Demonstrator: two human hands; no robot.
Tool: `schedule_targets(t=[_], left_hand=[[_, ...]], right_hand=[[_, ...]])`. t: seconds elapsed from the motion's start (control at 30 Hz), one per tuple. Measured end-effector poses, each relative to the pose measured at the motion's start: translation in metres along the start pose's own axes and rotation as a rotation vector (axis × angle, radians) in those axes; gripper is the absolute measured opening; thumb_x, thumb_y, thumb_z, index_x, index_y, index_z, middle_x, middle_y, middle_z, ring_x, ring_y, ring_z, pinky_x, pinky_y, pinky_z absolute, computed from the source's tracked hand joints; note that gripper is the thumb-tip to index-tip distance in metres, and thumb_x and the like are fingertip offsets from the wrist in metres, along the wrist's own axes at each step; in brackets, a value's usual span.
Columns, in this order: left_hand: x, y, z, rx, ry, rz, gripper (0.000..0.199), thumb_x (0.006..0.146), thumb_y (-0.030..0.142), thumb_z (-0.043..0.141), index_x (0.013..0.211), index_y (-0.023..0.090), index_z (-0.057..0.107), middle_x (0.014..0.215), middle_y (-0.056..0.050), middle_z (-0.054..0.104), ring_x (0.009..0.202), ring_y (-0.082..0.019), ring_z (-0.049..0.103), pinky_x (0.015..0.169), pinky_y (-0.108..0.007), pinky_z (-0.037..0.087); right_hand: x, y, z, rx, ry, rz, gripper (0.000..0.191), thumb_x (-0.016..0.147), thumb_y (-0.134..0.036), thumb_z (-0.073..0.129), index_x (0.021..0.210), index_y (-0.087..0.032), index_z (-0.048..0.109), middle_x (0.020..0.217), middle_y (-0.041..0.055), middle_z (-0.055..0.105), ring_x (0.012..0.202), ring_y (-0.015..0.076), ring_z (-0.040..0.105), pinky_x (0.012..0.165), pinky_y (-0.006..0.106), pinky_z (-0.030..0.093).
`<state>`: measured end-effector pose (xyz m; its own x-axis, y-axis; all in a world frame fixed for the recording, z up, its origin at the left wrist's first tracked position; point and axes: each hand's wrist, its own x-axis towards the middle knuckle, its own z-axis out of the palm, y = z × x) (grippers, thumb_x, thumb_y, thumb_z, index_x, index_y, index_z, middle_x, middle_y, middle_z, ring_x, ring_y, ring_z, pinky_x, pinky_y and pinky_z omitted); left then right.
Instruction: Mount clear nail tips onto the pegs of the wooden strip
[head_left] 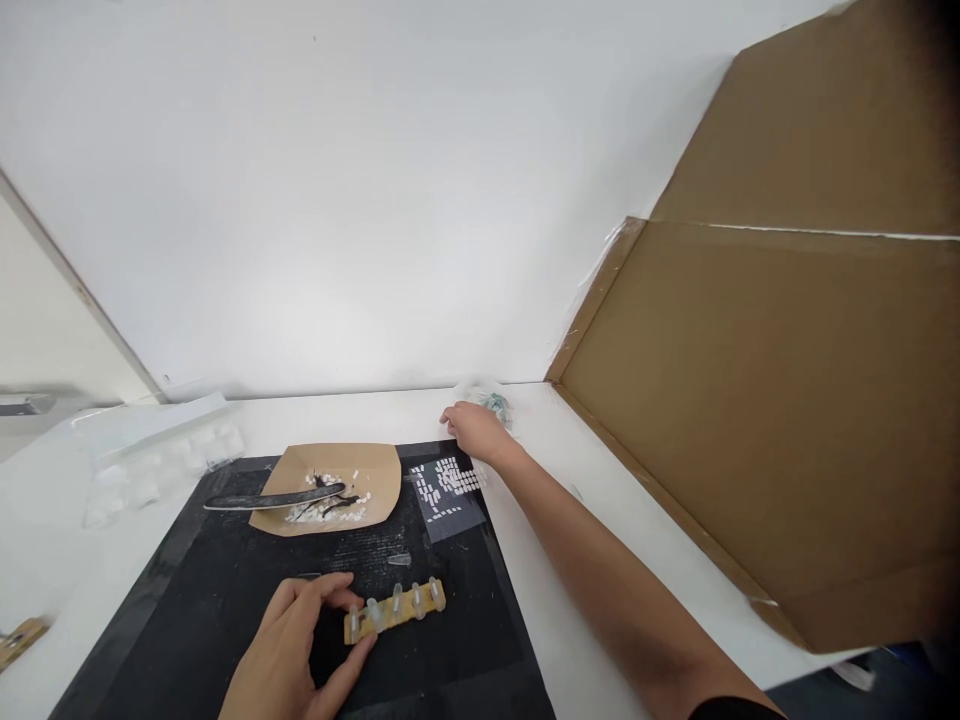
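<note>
My left hand (289,640) has its thumb and fingers around the left end of a yellow strip (388,614), on the black mat. Several clear nail tips (397,598) stand in a row across this strip. Another clear nail tip (399,560) lies loose just behind it. At the mat's far right corner, my right hand (478,430) is closed, its fingers curled and pointing left. Whatever it may hold is too small or hidden to make out. Partly behind that hand lies a clear plastic bag (496,404) with greenish contents.
A brown paper tray (382,462) holds white and dark bits, with a black nail file (262,499) across it. Beside it is a dark sheet (456,527) bearing small white pieces. Clear plastic packaging (169,460) lies left of the black mat (150,620). Cardboard (750,400) stands right.
</note>
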<state>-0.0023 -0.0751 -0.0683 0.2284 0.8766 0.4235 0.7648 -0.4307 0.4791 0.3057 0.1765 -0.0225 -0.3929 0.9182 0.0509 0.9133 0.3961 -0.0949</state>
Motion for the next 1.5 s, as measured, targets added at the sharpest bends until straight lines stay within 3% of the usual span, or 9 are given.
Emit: schedule_targets(t=[0.43, 0.57, 0.77, 0.9, 1.07, 1.17, 1.3, 1.43, 1.5], left_hand=[[0.002, 0.0, -0.001, 0.019, 0.017, 0.033, 0.037, 0.091, 0.035, 0.075, 0.125, 0.03, 0.062, 0.103, -0.003, 0.077, 0.1, -0.026, 0.075, 0.085, -0.038, 0.07], [0.002, 0.0, 0.0, 0.014, 0.008, 0.019, 0.037, 0.092, 0.035, 0.074, 0.126, 0.028, 0.062, 0.104, -0.004, 0.077, 0.1, -0.026, 0.076, 0.086, -0.037, 0.069], [0.002, -0.001, -0.001, 0.027, -0.016, -0.001, 0.036, 0.093, 0.039, 0.075, 0.125, 0.027, 0.064, 0.104, -0.004, 0.077, 0.099, -0.024, 0.076, 0.083, -0.033, 0.069], [0.001, 0.0, -0.001, 0.023, -0.023, -0.013, 0.035, 0.092, 0.038, 0.075, 0.124, 0.028, 0.065, 0.105, -0.003, 0.077, 0.102, -0.025, 0.076, 0.086, -0.034, 0.068], [-0.001, 0.001, 0.0, 0.031, -0.019, -0.011, 0.036, 0.093, 0.039, 0.075, 0.125, 0.028, 0.063, 0.106, -0.003, 0.077, 0.102, -0.024, 0.076, 0.085, -0.034, 0.068], [0.0, 0.0, 0.0, 0.032, -0.017, -0.006, 0.039, 0.093, 0.04, 0.075, 0.127, 0.027, 0.062, 0.105, -0.003, 0.077, 0.101, -0.024, 0.076, 0.087, -0.034, 0.068], [0.001, -0.002, -0.001, 0.043, -0.012, 0.026, 0.036, 0.093, 0.041, 0.075, 0.125, 0.027, 0.063, 0.104, -0.003, 0.077, 0.101, -0.024, 0.075, 0.085, -0.034, 0.068], [0.003, -0.005, -0.001, 0.061, 0.007, 0.064, 0.036, 0.093, 0.047, 0.074, 0.122, 0.028, 0.064, 0.104, -0.003, 0.078, 0.101, -0.026, 0.075, 0.083, -0.035, 0.069], [0.004, -0.006, 0.0, 0.069, 0.017, 0.074, 0.037, 0.093, 0.048, 0.073, 0.123, 0.028, 0.063, 0.103, -0.003, 0.078, 0.099, -0.026, 0.075, 0.081, -0.035, 0.069]], right_hand=[[-0.001, 0.002, -0.005, 0.058, 0.009, -0.075, 0.031, 0.105, -0.036, 0.067, 0.131, -0.019, 0.066, 0.134, 0.0106, 0.067, 0.114, 0.0248, 0.069, 0.098, 0.046, 0.061], [-0.004, 0.009, -0.021, 0.077, 0.013, -0.085, 0.03, 0.105, -0.036, 0.067, 0.129, -0.018, 0.067, 0.131, 0.01, 0.068, 0.111, 0.0238, 0.07, 0.096, 0.045, 0.061], [-0.012, 0.042, -0.063, 0.092, 0.151, 0.039, 0.023, 0.105, -0.037, 0.066, 0.114, -0.017, 0.071, 0.119, 0.008, 0.072, 0.105, 0.0214, 0.07, 0.096, 0.043, 0.059], [-0.019, 0.066, -0.073, 0.113, 0.26, 0.152, 0.014, 0.101, -0.027, 0.067, 0.095, -0.02, 0.077, 0.104, 0.0061, 0.078, 0.096, 0.0212, 0.07, 0.086, 0.033, 0.052], [-0.033, 0.081, -0.082, 0.166, 0.402, 0.276, 0.027, 0.104, -0.038, 0.059, 0.096, -0.021, 0.078, 0.1, 0.0065, 0.081, 0.088, 0.0216, 0.071, 0.076, 0.031, 0.048], [-0.05, 0.083, -0.095, 0.223, 0.414, 0.305, 0.038, 0.108, -0.042, 0.046, 0.101, -0.021, 0.077, 0.096, 0.0055, 0.082, 0.082, 0.0201, 0.073, 0.072, 0.03, 0.049], [-0.095, 0.083, -0.099, 0.261, 0.335, 0.304, 0.04, 0.109, -0.044, 0.043, 0.11, -0.025, 0.078, 0.112, 0.0057, 0.082, 0.098, 0.0235, 0.077, 0.079, 0.032, 0.055], [-0.162, 0.074, -0.061, 0.268, 0.23, 0.342, 0.051, 0.105, -0.055, 0.05, 0.143, -0.024, 0.063, 0.143, 0.0098, 0.071, 0.126, 0.032, 0.07, 0.102, 0.044, 0.058], [-0.193, 0.065, -0.028, 0.265, 0.214, 0.409, 0.073, 0.107, -0.062, 0.042, 0.168, -0.024, 0.029, 0.163, 0.0111, 0.053, 0.152, 0.0364, 0.048, 0.118, 0.053, 0.049]])
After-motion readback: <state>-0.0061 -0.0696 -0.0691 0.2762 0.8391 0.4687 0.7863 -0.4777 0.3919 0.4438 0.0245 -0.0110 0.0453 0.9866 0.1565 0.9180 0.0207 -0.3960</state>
